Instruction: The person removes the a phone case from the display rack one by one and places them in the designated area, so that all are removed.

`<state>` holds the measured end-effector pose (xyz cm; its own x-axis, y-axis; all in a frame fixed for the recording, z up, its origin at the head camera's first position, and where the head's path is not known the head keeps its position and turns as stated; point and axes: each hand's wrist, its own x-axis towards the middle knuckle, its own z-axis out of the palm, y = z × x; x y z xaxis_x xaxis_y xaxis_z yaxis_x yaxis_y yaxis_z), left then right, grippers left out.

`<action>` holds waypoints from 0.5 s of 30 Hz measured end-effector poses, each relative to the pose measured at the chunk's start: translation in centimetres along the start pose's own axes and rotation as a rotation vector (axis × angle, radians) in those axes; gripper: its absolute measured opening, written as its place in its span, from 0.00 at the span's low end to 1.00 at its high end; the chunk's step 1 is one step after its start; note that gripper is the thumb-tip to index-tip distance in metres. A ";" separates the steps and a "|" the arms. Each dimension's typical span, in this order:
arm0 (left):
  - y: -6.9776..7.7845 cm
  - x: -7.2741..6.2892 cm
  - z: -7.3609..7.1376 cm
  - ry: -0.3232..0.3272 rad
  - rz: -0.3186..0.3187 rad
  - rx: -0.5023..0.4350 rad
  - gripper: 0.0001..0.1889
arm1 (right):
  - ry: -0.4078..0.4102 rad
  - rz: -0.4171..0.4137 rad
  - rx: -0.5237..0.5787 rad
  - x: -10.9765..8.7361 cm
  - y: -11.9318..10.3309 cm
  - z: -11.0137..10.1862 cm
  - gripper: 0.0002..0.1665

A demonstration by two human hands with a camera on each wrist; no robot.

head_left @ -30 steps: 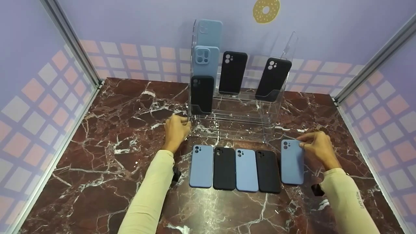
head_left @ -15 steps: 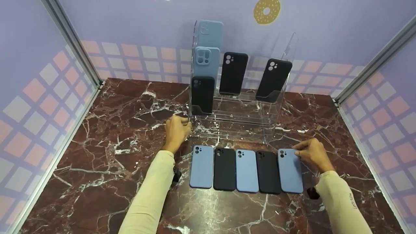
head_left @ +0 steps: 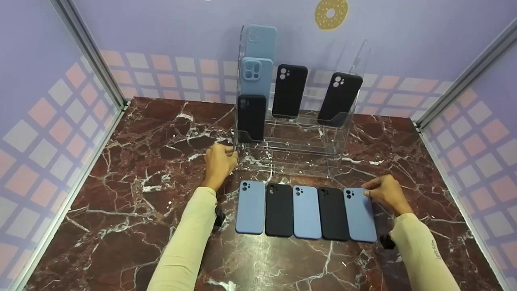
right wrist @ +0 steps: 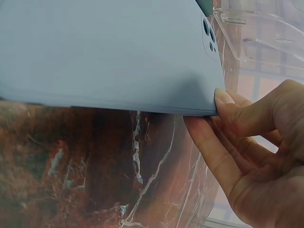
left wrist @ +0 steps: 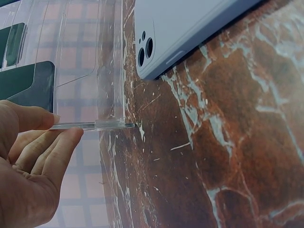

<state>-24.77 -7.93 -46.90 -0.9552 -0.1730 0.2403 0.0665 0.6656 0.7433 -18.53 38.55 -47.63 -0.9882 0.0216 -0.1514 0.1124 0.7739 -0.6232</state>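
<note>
My right hand pinches the top right corner of a blue phone case, the rightmost in a row on the table. In the right wrist view, the thumb lies on the back of that case and fingers sit under its edge. My left hand pinches the side edge of a clear acrylic display stand; the left wrist view shows its clear panel between thumb and fingers. Left of the held case lie a black case, a blue case, another black case and another blue case.
On the stand's left side, a black case, a light blue case and a paler blue case rise in tiers. Two more black cases, one central and one at right, lean there. Walls enclose the marbled table.
My right hand has brought the blue case left and toward me, up against the black case at the row's end. My left hand has stayed on the stand.
</note>
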 end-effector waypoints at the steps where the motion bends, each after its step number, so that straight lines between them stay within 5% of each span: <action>1: 0.0 0.0 0.0 0.005 0.003 0.000 0.08 | 0.000 -0.004 -0.008 0.0 0.0 0.0 0.11; 15: 0.0 0.0 -0.1 0.008 0.007 0.001 0.07 | -0.014 -0.006 -0.036 -0.1 -0.3 -0.5 0.11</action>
<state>-24.74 -8.02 -46.87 -0.9524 -0.1737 0.2506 0.0732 0.6675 0.7410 -18.49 38.65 -47.01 -0.9873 0.0084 -0.1585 0.1025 0.7961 -0.5964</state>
